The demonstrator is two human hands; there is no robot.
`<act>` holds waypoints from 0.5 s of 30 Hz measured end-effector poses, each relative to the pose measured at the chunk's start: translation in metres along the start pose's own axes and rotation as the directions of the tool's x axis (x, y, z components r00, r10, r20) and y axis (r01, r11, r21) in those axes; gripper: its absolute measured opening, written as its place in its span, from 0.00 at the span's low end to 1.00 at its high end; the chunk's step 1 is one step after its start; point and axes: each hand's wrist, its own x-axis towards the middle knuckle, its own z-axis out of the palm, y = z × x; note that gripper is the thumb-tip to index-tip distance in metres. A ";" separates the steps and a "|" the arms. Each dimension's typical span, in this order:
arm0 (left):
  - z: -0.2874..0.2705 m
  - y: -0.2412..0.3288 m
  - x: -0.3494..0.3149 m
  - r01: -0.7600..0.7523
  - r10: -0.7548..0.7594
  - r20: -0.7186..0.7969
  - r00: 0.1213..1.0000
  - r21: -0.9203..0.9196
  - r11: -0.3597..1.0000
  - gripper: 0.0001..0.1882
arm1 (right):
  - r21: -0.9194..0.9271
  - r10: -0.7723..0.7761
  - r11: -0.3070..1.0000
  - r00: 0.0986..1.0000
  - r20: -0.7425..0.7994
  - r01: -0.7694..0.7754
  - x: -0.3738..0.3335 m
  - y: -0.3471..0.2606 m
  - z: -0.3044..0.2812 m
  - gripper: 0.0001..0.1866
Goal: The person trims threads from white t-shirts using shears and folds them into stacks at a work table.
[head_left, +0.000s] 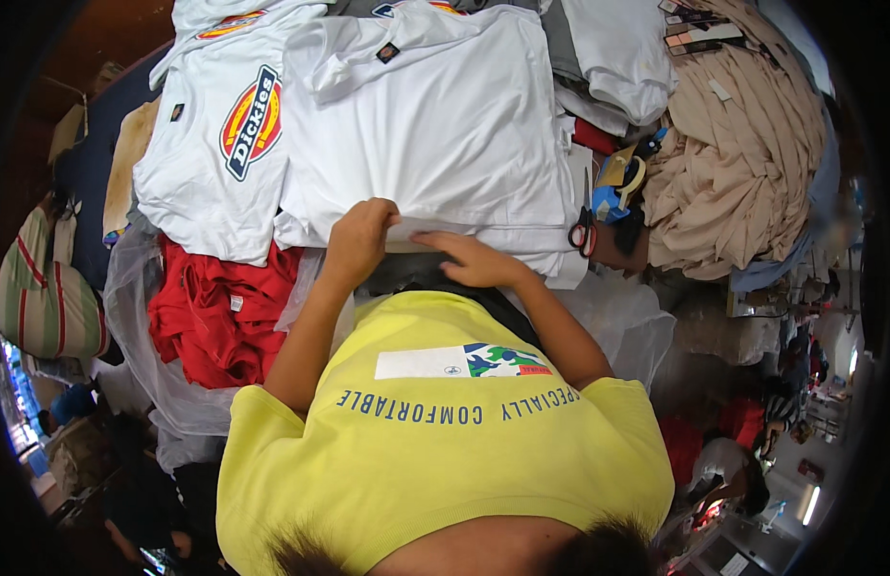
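A white T-shirt (435, 125) lies spread on a stack of white shirts in front of me, its neck label at the far side. At its near edge, the bent fingers of my left hand (358, 245) pinch the white cloth. My right hand (475, 261) is just to the right, fingers stretched toward the left along the same edge, with gaps between them. I see nothing held in it. Left of the stack is another white T-shirt (200, 173) with a red, yellow and blue chest print.
Red garments (229, 317) fill a clear plastic bag (128, 288) at the left. Scissors (583, 230) with dark red handles and a tape dispenser (619, 187) lie right of the stack. A large beige cloth heap (742, 163) is at the far right. A striped bag (47, 288) stands far left.
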 end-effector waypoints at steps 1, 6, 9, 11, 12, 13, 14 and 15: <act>-0.010 0.013 0.003 -0.033 0.037 0.065 0.997 -0.063 0.997 0.06 | -0.059 0.238 0.971 0.958 0.158 -0.231 0.018 -0.009 -0.002 0.30; -0.084 0.063 -0.004 -0.030 0.182 0.338 0.923 -0.410 0.912 0.09 | -0.067 0.446 0.859 0.805 -0.391 -0.508 0.044 0.040 -0.044 0.31; -0.108 0.049 -0.011 0.168 -0.216 -0.126 0.968 -0.310 0.936 0.08 | 0.186 0.351 0.936 0.745 -0.567 -0.300 0.058 0.042 -0.092 0.31; -0.096 0.043 0.006 0.092 -0.102 -0.419 0.902 -0.046 0.995 0.05 | 0.261 0.328 0.941 0.767 -0.552 -0.215 0.062 0.030 -0.104 0.30; -0.082 0.038 0.005 0.047 -0.092 -0.366 0.926 -0.128 0.991 0.04 | 0.277 0.315 0.941 0.797 -0.515 -0.193 0.068 0.022 -0.105 0.30; -0.066 0.047 0.009 0.080 -0.097 -0.046 0.994 -0.283 0.956 0.07 | 0.280 0.302 0.942 0.829 -0.470 -0.184 0.073 0.015 -0.105 0.30; -0.045 0.058 0.014 0.157 -0.039 0.274 0.961 -0.423 0.892 0.10 | 0.267 0.286 0.947 0.846 -0.449 -0.178 0.076 0.010 -0.106 0.30; -0.029 0.061 0.023 0.197 -0.042 0.343 0.939 -0.432 0.880 0.13 | 0.268 0.260 0.952 0.855 -0.449 -0.149 0.079 0.003 -0.111 0.30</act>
